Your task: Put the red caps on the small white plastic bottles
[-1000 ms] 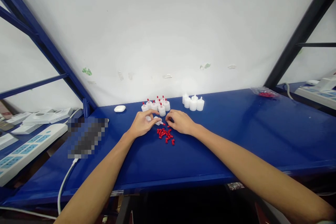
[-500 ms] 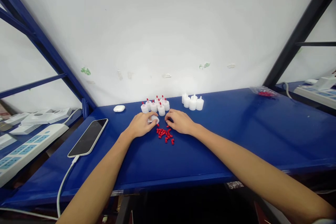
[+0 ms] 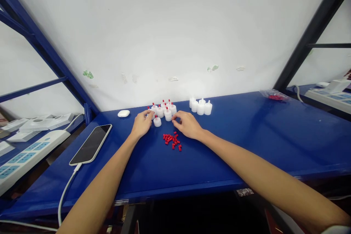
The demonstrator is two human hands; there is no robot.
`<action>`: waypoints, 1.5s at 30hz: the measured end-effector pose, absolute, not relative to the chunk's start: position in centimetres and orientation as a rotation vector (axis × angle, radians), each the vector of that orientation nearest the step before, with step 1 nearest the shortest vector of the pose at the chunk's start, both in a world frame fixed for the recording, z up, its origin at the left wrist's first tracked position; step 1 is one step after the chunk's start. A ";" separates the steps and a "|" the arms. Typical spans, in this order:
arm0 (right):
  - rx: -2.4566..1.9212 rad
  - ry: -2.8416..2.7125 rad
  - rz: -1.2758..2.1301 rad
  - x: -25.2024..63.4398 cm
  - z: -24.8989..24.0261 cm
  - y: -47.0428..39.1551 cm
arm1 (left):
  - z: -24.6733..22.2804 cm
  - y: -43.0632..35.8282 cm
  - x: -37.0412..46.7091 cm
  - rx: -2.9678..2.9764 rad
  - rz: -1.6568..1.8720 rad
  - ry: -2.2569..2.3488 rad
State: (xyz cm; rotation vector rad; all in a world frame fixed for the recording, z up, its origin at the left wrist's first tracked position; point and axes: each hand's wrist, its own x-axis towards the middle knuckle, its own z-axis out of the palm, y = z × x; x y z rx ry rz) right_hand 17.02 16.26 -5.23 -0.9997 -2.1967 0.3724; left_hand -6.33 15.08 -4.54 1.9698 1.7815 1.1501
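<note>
Small white bottles with red caps (image 3: 168, 115) stand upright in a cluster near the wall. One squat white bottle with a red cap (image 3: 157, 121) stands a little in front of them, just right of my left hand (image 3: 142, 124). That hand is open, its fingertips beside the cluster's left edge and partly covering a capped bottle. My right hand (image 3: 187, 124) is open too, fingers curved and thumb apart, close to the cluster's right side. Loose red caps (image 3: 171, 139) lie in a pile between and below the hands. Farther right are several white bottles without caps (image 3: 201, 108).
A phone (image 3: 91, 144) on a charging cable and a white earbud case (image 3: 123, 113) lie to the left. At the back right is a clear bag of red pieces (image 3: 275, 96). A power strip (image 3: 30, 157) runs beyond the left frame. The wall (image 3: 164, 44) bounds the blue table (image 3: 233, 146).
The capped bottle that lay tilted in my left hand now stands upright by the cluster. My left hand has let go and moved left and away. My right hand has barely shifted.
</note>
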 end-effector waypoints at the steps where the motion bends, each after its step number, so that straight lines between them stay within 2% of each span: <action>1: -0.974 -2.166 0.391 17.0 -5.1 16.2 | -4.6 14.8 -6.0 1.939 1.200 1.824; 6: -0.791 -2.056 0.487 16.2 -4.8 15.2 | -4.2 13.2 -4.2 2.086 1.316 1.718; 12: -0.702 -1.797 0.863 14.9 -4.8 13.9 | -4.3 13.0 -4.4 2.197 1.227 1.570; 22: -0.736 -1.911 0.766 15.3 -5.1 14.4 | -2.7 12.2 -5.6 2.484 0.617 1.505; 30: -0.749 -1.932 0.834 15.2 -5.4 14.7 | -3.1 12.4 -5.1 2.532 0.617 1.552; 45: -0.798 -1.980 0.685 15.1 -5.1 14.8 | -3.1 12.6 -4.3 2.424 0.572 1.776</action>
